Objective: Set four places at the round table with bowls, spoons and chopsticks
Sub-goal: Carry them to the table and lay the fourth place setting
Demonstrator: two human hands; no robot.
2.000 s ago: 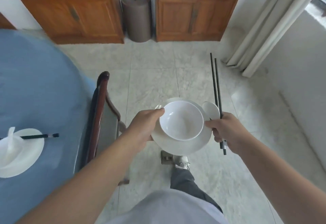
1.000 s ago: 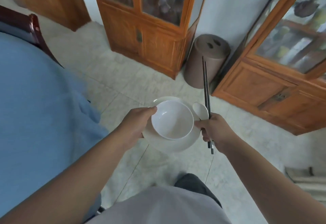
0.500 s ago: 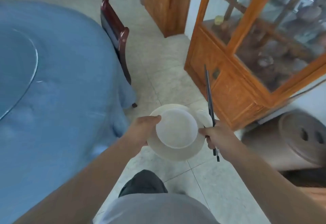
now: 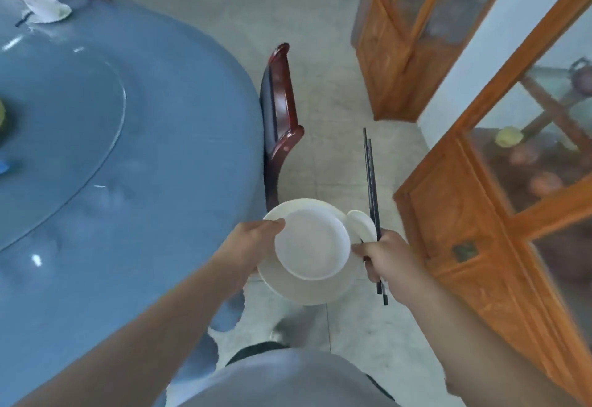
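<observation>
A white bowl [image 4: 312, 243] sits on a white plate [image 4: 304, 291], carried at waist height over the floor, just right of the round table [image 4: 128, 137] with its blue cloth. My left hand [image 4: 253, 246] grips the plate's left rim, thumb against the bowl. My right hand [image 4: 389, 262] holds the plate's right side together with two black chopsticks [image 4: 371, 188] pointing away and a white spoon [image 4: 362, 226] lying on the rim. Another set place [image 4: 48, 9] with white dishes lies at the table's far left edge.
A dark red wooden chair [image 4: 282, 118] is pushed against the table just ahead of the plate. A glass turntable [image 4: 80, 124] covers the table's middle. Wooden glass-fronted cabinets [image 4: 480, 214] line the right side, leaving a tiled passage [image 4: 323, 63] between.
My view has swung left and moved along the table; more of the blue cloth, the turntable and a far set place have come into sight. Both hands keep the same hold.
</observation>
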